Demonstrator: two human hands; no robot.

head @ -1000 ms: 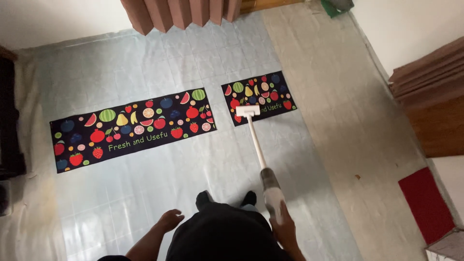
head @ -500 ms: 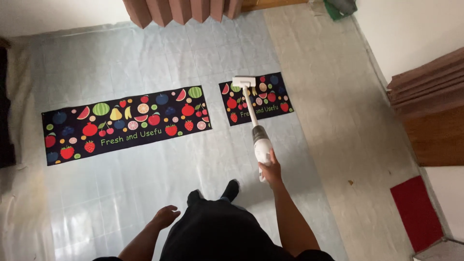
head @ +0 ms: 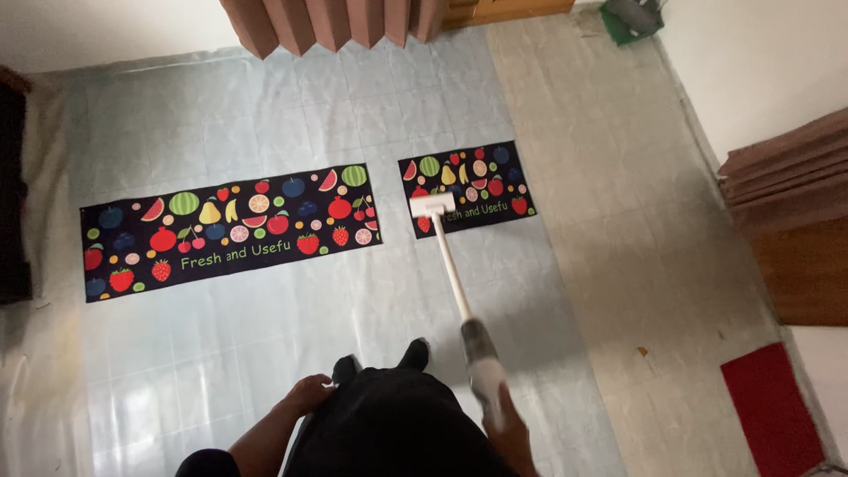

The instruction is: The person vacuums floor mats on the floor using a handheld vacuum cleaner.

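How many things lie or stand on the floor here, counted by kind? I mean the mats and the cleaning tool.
Fruit-print mats: 2, the long mat and the short mat
Red mats: 1, the red mat
Stick vacuums: 1, the white stick vacuum, held in the right hand
Total: 4

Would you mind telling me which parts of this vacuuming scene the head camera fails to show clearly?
- Right hand on the stick vacuum: blurred, half cut by the bottom edge, so the grip is unclear.
- Left hand: fingers partly behind the dark clothing.
- Feet: mostly hidden by the clothing.
- Small fruit mat: lower left corner covered by the vacuum head.
- Red mat: corner cut by the edge.
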